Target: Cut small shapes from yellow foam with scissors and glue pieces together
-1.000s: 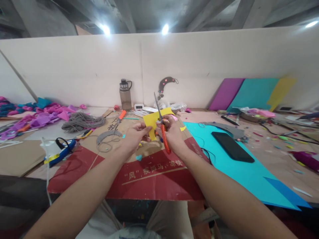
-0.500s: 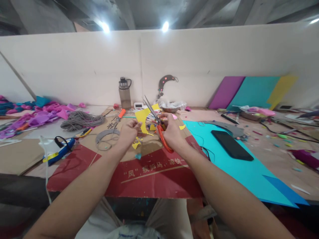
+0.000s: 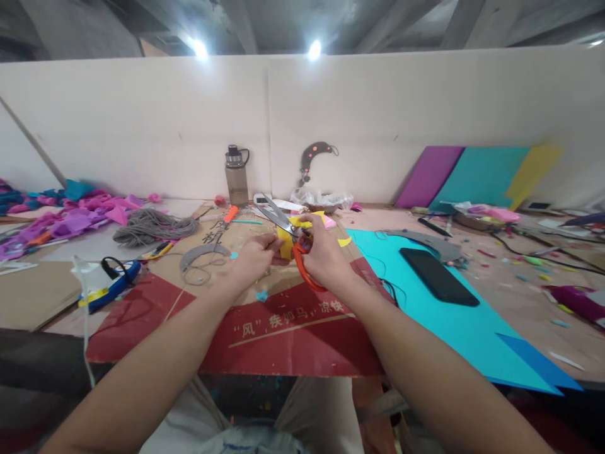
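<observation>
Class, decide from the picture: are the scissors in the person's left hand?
No, the right hand holds the scissors, while the left hand has its fingers at the yellow sheet.

Is lit from overhead, with white glare around two ceiling lamps (image 3: 314,49) and a fainter flare at the upper right edge. Looks bright and even over the pale partition (image 3: 401,101), yet fades to murk on the concrete ceiling (image 3: 302,25) and below the bench (image 3: 520,302). Shows smearing along the leaning yellow sheet (image 3: 534,170) and wide-angle stretching in both forearms (image 3: 161,353).
</observation>
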`<state>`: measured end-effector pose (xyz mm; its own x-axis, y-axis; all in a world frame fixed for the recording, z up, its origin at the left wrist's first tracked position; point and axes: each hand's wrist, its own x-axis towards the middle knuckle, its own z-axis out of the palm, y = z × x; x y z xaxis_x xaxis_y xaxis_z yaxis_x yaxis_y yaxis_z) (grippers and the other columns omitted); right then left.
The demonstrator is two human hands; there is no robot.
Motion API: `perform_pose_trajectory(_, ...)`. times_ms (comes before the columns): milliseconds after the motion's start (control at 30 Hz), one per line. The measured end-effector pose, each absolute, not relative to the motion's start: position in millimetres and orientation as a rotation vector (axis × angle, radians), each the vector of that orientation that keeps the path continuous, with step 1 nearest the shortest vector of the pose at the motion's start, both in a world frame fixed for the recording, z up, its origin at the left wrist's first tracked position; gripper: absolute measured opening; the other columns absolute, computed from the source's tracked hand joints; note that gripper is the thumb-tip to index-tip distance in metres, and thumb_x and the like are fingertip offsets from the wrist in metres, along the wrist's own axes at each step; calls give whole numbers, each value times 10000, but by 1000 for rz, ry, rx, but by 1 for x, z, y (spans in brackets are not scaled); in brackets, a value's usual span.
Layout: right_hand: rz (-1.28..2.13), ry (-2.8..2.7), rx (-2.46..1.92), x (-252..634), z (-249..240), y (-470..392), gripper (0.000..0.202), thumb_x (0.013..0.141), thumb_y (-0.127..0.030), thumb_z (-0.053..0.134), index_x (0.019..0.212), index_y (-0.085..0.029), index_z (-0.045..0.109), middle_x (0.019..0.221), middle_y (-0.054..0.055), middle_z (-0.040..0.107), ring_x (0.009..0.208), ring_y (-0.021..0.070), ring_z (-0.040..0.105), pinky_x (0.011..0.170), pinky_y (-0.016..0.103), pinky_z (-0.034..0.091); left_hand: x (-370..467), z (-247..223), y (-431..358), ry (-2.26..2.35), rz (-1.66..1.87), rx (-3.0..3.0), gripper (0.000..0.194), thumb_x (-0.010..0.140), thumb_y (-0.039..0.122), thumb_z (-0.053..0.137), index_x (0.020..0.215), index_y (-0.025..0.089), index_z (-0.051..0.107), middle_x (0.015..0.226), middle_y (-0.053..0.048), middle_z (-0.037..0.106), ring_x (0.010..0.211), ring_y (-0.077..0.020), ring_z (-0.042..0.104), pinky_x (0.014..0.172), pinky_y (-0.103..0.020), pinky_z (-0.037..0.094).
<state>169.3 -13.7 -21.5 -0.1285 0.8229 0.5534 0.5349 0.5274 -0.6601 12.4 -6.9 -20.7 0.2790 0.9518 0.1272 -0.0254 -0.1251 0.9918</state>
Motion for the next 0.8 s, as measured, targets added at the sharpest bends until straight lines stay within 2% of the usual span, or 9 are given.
perform_pose_trajectory(133,361,-1796,-1125,169,-22,-15,538,681,-106,554,1189,-205,410,726,-16,568,581,124,529,514,230,348,14,-22,-8,898,1126,1469,279,717,403,697,851,166,634,802,-46,700,742,-192,679,678,-319,566)
perform_pose_trajectory(267,411,-1746,-1075,166,-25,-14,534,666,-121,596,1157,-225,415,730,-26,564,594,130,535,516,235,378,16,-21,-11,869,1171,1420,355,614,357,794,825,143,604,776,-45,695,682,-170,670,658,-314,569)
perform_pose_trajectory(367,549,-1605,-950,165,-26,-12,493,670,-135,604,1113,-251,422,762,-32,572,612,126,551,539,240,436,14,-19,-10,885,1169,1303,322,629,345,792,752,128,588,757,-51,687,653,-154,665,643,-300,572)
perform_pose_trajectory(533,682,-1386,-796,166,-26,-7,404,713,-216,647,1052,-266,432,841,-19,608,699,136,607,626,271,518,5,-22,-3,784,1201,1138,255,664,283,775,779,124,612,779,-52,685,679,-155,676,613,-274,580)
perform_pose_trajectory(667,783,-1337,-745,163,-29,-5,425,710,-227,670,1057,-266,428,852,-19,615,730,138,623,676,292,534,5,-24,0,822,1200,1080,239,655,259,783,775,123,626,757,-40,673,613,-131,655,582,-266,583)
perform_pose_trajectory(800,790,-1362,-738,159,-36,-5,436,701,-172,653,1067,-257,431,859,-18,608,754,133,615,700,281,516,8,-25,-2,837,1166,1103,270,632,290,799,774,116,647,695,-23,647,548,-107,617,554,-254,574)
